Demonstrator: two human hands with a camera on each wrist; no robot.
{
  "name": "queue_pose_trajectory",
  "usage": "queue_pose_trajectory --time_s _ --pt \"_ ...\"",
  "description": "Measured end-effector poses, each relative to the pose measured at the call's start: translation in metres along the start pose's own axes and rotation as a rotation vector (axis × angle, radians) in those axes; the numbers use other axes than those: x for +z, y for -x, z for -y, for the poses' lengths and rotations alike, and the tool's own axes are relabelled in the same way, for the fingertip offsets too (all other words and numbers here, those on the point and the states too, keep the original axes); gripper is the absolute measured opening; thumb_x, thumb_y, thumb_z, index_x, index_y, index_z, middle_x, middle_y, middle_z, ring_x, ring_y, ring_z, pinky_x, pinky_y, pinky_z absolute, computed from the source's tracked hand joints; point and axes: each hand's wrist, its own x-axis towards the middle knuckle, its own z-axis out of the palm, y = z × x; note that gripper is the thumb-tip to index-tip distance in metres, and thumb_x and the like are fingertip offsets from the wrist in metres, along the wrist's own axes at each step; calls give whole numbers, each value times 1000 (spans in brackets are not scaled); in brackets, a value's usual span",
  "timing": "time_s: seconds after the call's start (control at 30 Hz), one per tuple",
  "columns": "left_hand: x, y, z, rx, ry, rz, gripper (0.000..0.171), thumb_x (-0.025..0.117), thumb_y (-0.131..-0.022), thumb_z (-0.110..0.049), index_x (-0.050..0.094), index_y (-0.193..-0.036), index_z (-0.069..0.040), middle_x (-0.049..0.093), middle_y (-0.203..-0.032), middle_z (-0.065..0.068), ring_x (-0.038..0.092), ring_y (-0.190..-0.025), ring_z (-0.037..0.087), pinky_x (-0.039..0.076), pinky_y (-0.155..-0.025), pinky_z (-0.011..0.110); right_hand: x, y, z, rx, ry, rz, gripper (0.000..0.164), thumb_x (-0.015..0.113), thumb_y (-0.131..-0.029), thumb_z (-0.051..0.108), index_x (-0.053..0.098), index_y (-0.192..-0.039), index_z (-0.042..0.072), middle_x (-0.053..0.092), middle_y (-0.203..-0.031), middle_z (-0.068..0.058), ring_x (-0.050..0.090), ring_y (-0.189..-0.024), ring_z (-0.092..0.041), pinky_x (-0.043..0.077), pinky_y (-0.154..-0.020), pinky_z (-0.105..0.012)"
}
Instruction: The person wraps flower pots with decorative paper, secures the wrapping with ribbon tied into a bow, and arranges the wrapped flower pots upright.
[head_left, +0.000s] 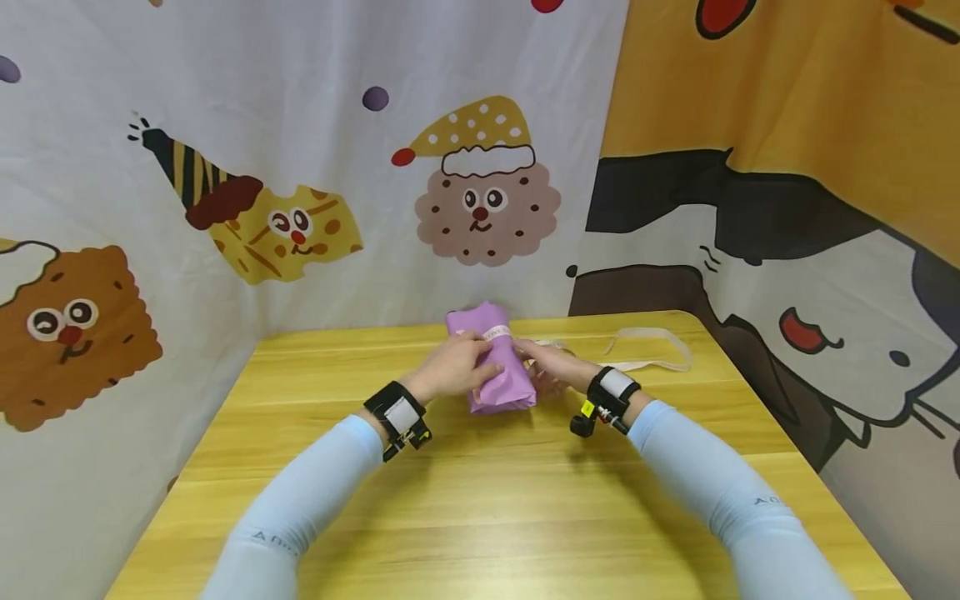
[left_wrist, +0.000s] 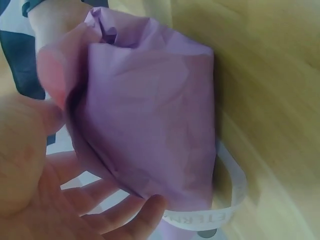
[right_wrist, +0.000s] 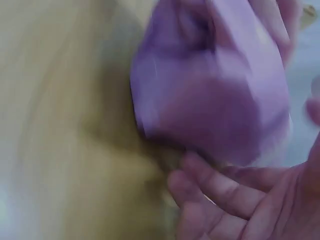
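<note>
A purple paper-wrapped package (head_left: 506,385) lies near the back of the table, longer front to back than wide. Around it runs a white ribbon (head_left: 498,332) with printed letters; in the left wrist view this ribbon (left_wrist: 239,182) stands off the paper in a loose loop. My left hand (head_left: 453,364) holds the package from the left, thumb on its near part and fingers over the top. At the right side is my right hand (head_left: 557,363), its fingers loosely bent. In the blurred right wrist view, those fingertips (right_wrist: 192,162) are right at the package's lower edge.
A loose length of white ribbon (head_left: 656,332) curls on the wooden table (head_left: 480,517) at the back right. Behind the table hangs a printed cloth (head_left: 322,100) with cartoon figures. Both wrists carry strapped-on cameras.
</note>
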Motion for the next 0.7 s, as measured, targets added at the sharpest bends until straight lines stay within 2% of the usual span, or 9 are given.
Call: queue_pose_trajectory --time_s 0.13,0.23,0.3,0.4,0.5,0.53,0.6,0.63,0.7 --pt "-2 0 -3 -6 17 19 61 68 -111 -42 65 -153 2 65 -157 27 65 -145 45 52 -125 56 -33 2 -15 59 161 -109 66 48 -114 56 62 -150 2 76 -91 -8 66 -70 -18 51 -61 -28" --pt "-3 0 -3 -5 13 34 60 67 -112 -41 65 -153 2 65 -156 27 66 -143 46 54 -124 56 -55 0 -27 84 216 -195 63 53 -112 47 57 -151 -2 74 -90 -10 63 -69 -20 45 -58 -29" --pt "-3 0 -4 -8 7 41 60 66 -112 -42 65 -153 1 65 -156 27 66 -143 45 54 -124 56 -68 -2 -36 72 255 -263 68 55 -111 44 52 -159 -3 75 -100 -14 67 -76 -24 46 -60 -30" --pt "-3 0 -3 -15 10 47 59 66 -112 -42 66 -152 1 65 -156 27 66 -143 45 54 -124 56 -78 -7 -51 17 385 -337 72 63 -108 40 50 -164 -4 77 -127 -24 76 -101 -35 53 -69 -33" --pt "-3 1 -3 -23 12 49 58 66 -112 -42 67 -152 1 65 -156 26 66 -143 45 54 -123 55 -79 -12 -63 -59 552 -343 66 77 -102 38 64 -154 0 75 -143 -24 75 -123 -42 63 -87 -41" --pt "-3 1 -4 -25 11 49 58 66 -112 -42 67 -152 0 65 -156 26 66 -143 45 54 -123 55 -78 -13 -65 -87 597 -337 61 80 -99 36 70 -148 1 77 -140 -24 75 -123 -41 64 -91 -44" --pt "-4 2 -4 -31 13 49 58 67 -112 -42 67 -152 0 65 -157 26 66 -143 44 55 -123 55 -74 -13 -67 -133 653 -323 44 85 -95 33 81 -129 5 83 -125 -18 77 -109 -35 63 -88 -43" --pt "-4 2 -5 -31 15 49 58 67 -112 -42 67 -152 0 65 -157 26 66 -143 44 55 -123 55 -73 -13 -67 -157 656 -318 34 84 -96 31 83 -119 6 84 -114 -16 76 -99 -32 63 -85 -44" --pt "-5 2 -6 -31 16 53 58 67 -112 -43 67 -152 -1 64 -157 26 66 -143 44 55 -123 55 -73 -11 -65 -198 608 -340 23 80 -99 27 82 -107 6 80 -97 -10 69 -84 -24 57 -76 -37"
